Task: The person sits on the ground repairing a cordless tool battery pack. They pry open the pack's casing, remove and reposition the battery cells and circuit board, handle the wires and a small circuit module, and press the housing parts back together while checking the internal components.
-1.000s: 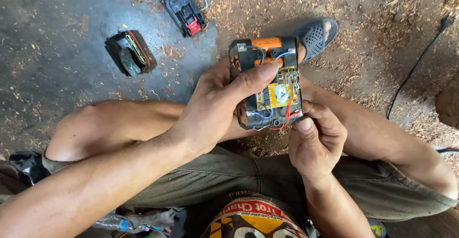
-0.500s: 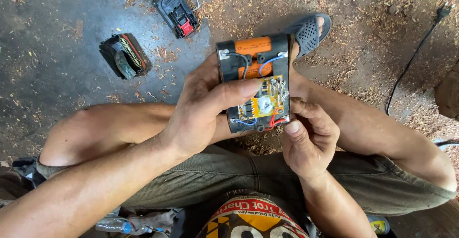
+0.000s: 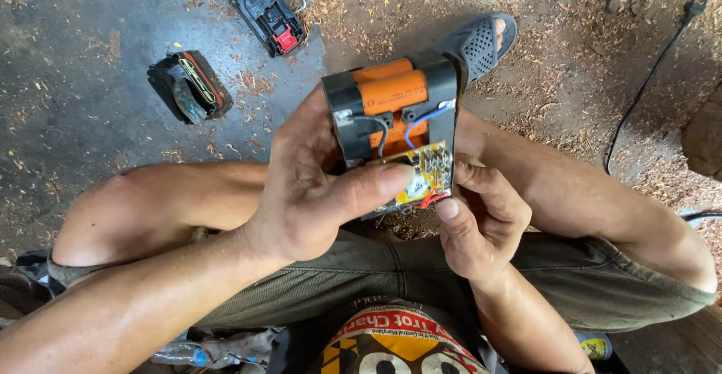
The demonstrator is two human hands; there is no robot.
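1. The opened battery pack [image 3: 391, 130] is held up in front of the person's lap, above the bent knees, between both hands. It is a boxy block: a black plastic frame around smooth orange cylindrical cells, of which two show at the top.
2. Two thin wires, one grey and one blue, curve from the frame down to a small yellow circuit board [image 3: 421, 178] on the pack's lower face; a red wire shows at the board's lower edge.
3. The left hand [image 3: 316, 193] wraps the pack's left side, its fingers closed on it, the thumb [image 3: 361, 186] lying flat across the board.
4. The right hand [image 3: 481, 224] grips the pack's lower right corner, its fingers curled shut, the thumb tip touching the board's edge by the red wire.
5. Two black plastic casing parts lie on the floor, well apart from the hands: a hollow shell [image 3: 188, 84] with a red rim, and a casing half [image 3: 269, 13] with a red catch.
6. The floor [image 3: 75, 118] is dark, damp-looking concrete on the left, with pale wood shavings and sawdust spread thickly to the right.
7. One grey perforated rubber sandal [image 3: 481, 39] shows just beyond the pack.
8. One thin black cable [image 3: 639, 96] runs across the sawdust at the right.
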